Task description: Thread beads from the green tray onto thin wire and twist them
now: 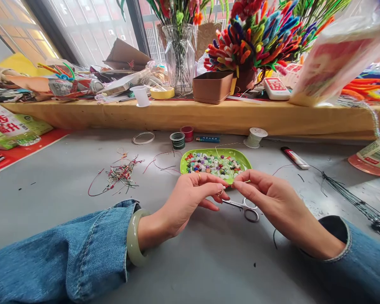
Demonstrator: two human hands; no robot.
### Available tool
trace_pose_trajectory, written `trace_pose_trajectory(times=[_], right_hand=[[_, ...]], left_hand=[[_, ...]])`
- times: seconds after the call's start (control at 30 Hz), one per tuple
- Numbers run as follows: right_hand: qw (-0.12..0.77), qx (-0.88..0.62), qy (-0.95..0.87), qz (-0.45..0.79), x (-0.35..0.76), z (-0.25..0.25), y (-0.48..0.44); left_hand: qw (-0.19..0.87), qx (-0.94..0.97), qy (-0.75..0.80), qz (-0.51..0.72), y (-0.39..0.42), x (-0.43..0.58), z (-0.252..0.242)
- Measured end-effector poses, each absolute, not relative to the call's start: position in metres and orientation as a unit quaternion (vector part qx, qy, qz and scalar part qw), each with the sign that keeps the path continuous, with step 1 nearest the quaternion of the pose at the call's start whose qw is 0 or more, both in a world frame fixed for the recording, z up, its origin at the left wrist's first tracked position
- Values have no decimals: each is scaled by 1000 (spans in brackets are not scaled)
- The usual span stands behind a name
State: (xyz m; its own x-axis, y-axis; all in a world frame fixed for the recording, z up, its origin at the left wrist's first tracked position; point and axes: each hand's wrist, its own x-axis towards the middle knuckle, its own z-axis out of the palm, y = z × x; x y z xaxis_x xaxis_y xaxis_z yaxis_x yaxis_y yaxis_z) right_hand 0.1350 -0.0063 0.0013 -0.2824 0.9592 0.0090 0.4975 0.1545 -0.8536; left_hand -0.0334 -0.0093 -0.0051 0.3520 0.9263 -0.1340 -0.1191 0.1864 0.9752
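Note:
My left hand (190, 198) is closed in a pinch in front of the green tray (247, 164), with a small pale bead (224, 187) at the thumb tip. A ring and a jade-coloured bangle (134, 238) are worn on this arm. Close beside it, the thumb and fingers of my right hand (266, 194) are pressed together on a thin pale thread (232, 172), partly hidden by the fingers. Many-coloured beads (209, 164) fill the tray. Silver scissors (248, 210) lie under the hands, their blades partly covered.
A tangle of cord scraps (123, 173) lies at left. Behind the tray stand a dark green spool (177, 141), a red spool (186, 133) and a white spool (256, 137). A lighter (295, 158) and knotted black cords (351, 198) lie at right. A cluttered ledge (114, 116) runs behind.

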Motion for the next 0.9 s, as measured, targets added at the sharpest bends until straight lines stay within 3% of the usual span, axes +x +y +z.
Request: trace_pose_trajectory(times=[0.4,0.67,0.9], right_hand=[[295,-520,-699,393,133,3,-9],[278,-503,-716,396,132,4,-9],[265,-450,-619,587,136,6,-9]], left_hand=[[712,463,369,377,-9,-32,-4],[688,489,388,371,-8,-32,-6],[670,481,396,403,-9,-33,-6]])
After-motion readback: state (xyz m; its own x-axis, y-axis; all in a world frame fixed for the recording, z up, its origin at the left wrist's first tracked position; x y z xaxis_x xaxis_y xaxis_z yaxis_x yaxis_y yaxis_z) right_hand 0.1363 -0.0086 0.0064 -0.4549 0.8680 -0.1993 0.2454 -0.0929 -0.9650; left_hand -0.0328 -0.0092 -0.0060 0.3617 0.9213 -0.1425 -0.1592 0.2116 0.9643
